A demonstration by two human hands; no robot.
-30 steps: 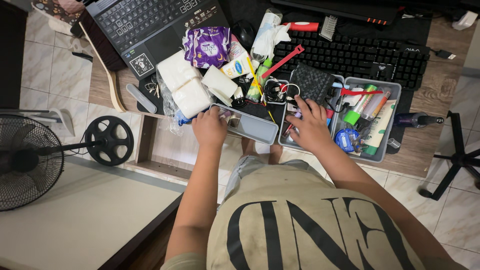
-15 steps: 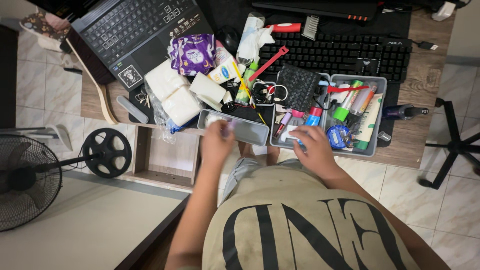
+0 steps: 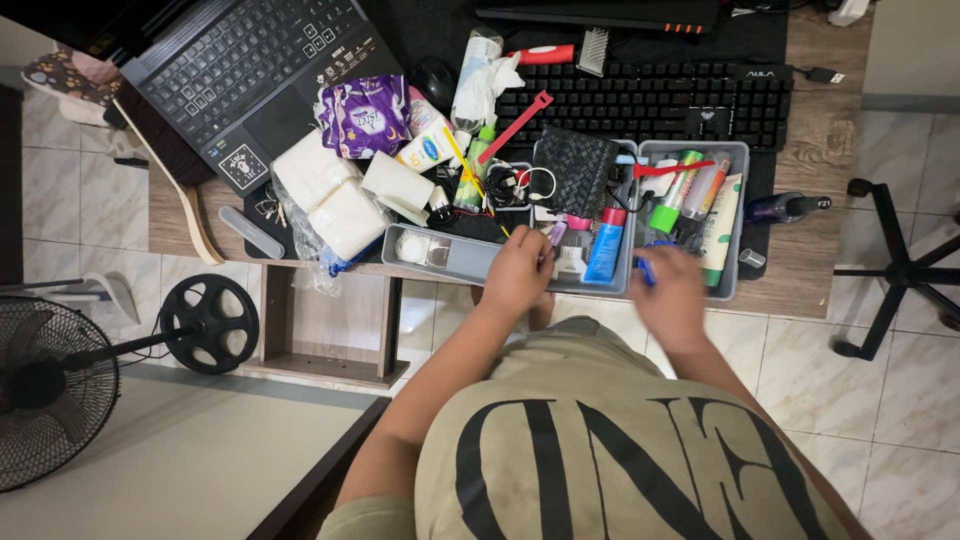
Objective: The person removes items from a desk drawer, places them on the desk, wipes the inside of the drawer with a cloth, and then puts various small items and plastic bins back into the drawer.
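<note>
Two grey trays point(image 3: 470, 262) sit under two hands point(image 3: 518, 272).

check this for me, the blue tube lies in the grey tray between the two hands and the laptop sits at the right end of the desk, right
Not quite. The head view shows the laptop at the left end of the desk, not the right. The rest holds: the blue tube lies in the grey tray, between the left hand and the right hand.

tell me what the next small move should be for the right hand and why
Probably lift the right hand a little and draw the small blue thing it is closing on out of the grey tray. That compartment is crowded with upright tubes, so a straight lift seems least likely to snag. The left hand rests at the neighbouring compartment, by the blue tube.
</note>
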